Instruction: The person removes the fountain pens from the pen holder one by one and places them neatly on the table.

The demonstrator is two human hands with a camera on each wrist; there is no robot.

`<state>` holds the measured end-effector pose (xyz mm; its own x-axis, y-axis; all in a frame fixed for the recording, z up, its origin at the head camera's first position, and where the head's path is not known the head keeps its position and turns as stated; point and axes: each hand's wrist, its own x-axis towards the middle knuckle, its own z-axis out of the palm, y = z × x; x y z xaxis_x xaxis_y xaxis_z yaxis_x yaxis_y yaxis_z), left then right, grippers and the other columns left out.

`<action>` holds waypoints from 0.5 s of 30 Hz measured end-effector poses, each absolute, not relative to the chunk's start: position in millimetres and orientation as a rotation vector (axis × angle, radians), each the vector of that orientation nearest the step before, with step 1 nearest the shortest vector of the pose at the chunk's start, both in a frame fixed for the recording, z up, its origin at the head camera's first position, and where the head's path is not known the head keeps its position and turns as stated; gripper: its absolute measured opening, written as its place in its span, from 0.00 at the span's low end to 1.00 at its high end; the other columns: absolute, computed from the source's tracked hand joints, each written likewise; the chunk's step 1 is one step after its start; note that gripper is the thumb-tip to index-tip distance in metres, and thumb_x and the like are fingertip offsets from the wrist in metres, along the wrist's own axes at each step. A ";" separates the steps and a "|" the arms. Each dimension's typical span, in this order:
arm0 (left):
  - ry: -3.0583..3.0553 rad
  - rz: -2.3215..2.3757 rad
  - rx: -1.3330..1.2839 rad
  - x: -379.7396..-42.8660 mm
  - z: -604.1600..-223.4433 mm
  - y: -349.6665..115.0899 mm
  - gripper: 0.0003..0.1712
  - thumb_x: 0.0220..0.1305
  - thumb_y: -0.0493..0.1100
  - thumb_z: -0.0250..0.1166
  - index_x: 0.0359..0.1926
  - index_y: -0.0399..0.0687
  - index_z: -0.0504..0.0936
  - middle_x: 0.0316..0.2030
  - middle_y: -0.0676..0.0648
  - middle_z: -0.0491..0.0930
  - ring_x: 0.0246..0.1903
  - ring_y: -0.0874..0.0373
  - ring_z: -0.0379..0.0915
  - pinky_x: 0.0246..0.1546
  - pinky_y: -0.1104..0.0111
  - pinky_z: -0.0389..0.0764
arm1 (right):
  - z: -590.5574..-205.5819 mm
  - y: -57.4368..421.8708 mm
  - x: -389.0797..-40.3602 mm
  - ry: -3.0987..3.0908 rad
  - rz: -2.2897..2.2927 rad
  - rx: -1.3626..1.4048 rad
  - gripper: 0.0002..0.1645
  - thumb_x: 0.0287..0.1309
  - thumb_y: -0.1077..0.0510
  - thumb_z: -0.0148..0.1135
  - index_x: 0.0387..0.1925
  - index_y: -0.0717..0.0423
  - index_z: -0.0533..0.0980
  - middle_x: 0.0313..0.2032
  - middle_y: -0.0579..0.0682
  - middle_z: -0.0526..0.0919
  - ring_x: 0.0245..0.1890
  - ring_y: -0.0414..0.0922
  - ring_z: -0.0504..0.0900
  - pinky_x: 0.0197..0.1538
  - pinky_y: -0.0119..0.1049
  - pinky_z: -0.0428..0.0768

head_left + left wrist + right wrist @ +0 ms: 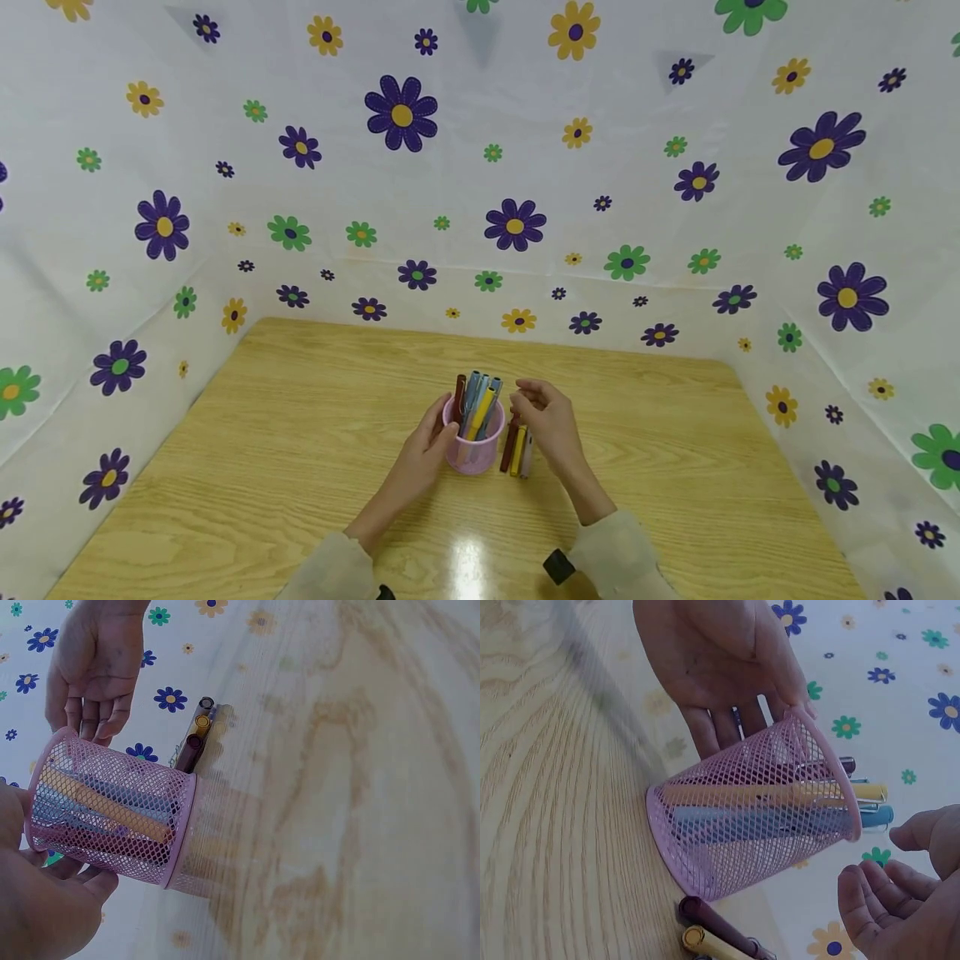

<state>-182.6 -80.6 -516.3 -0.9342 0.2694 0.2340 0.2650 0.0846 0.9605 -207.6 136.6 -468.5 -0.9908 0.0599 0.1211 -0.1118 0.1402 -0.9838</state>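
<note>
A pink mesh pen cup (pixel 472 457) stands upright on the table, with several pens (pixel 480 408) in it: dark red, blue, light blue and yellow. My left hand (pixel 422 454) grips the cup from its left side, thumb near the rim. To the cup's right lie a dark red pen (pixel 509 448), a yellow pen (pixel 518 452) and a greyish pen (pixel 527 458), side by side. Over their far ends hovers my right hand (pixel 551 425). In the right wrist view, the right hand (pixel 907 892) has loosely bent fingers, thumb apart, and holds nothing.
The wood-grain table (pixel 300 417) is bordered at the back and both sides by white sheets (pixel 465 192) printed with flowers. Light sleeves (pixel 618 554) cover both forearms, and a small black block (pixel 558 567) sits by the right cuff.
</note>
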 end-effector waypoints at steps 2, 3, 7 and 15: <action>2.313 2.050 0.566 -183.0 -516.6 -80.6 0.35 0.84 0.45 0.50 0.80 0.34 0.51 0.77 0.31 0.55 0.76 0.39 0.53 0.74 0.53 0.58 | -467.2 133.1 -208.2 -2.273 1.968 0.076 0.20 0.69 0.64 0.64 0.58 0.72 0.77 0.44 0.63 0.83 0.39 0.52 0.84 0.39 0.37 0.89; 2.312 2.052 0.561 -183.2 -516.7 -80.6 0.34 0.84 0.44 0.50 0.80 0.35 0.51 0.77 0.31 0.55 0.76 0.39 0.53 0.74 0.54 0.58 | -466.8 131.4 -208.6 -2.277 1.963 0.085 0.20 0.69 0.64 0.64 0.58 0.72 0.77 0.44 0.62 0.84 0.39 0.52 0.84 0.39 0.39 0.89; 2.311 2.054 0.546 -183.1 -517.5 -80.2 0.34 0.83 0.43 0.50 0.80 0.35 0.52 0.77 0.31 0.56 0.75 0.39 0.54 0.74 0.54 0.59 | -466.3 125.5 -209.6 -2.307 1.930 0.136 0.19 0.67 0.65 0.65 0.56 0.71 0.78 0.43 0.62 0.85 0.40 0.51 0.84 0.38 0.39 0.89; 2.302 2.056 0.558 -183.8 -518.7 -80.8 0.35 0.83 0.45 0.51 0.80 0.34 0.51 0.77 0.31 0.56 0.75 0.39 0.54 0.74 0.52 0.59 | -469.9 116.0 -213.1 -2.404 1.805 0.206 0.17 0.66 0.61 0.68 0.53 0.68 0.81 0.44 0.57 0.86 0.41 0.46 0.82 0.43 0.30 0.82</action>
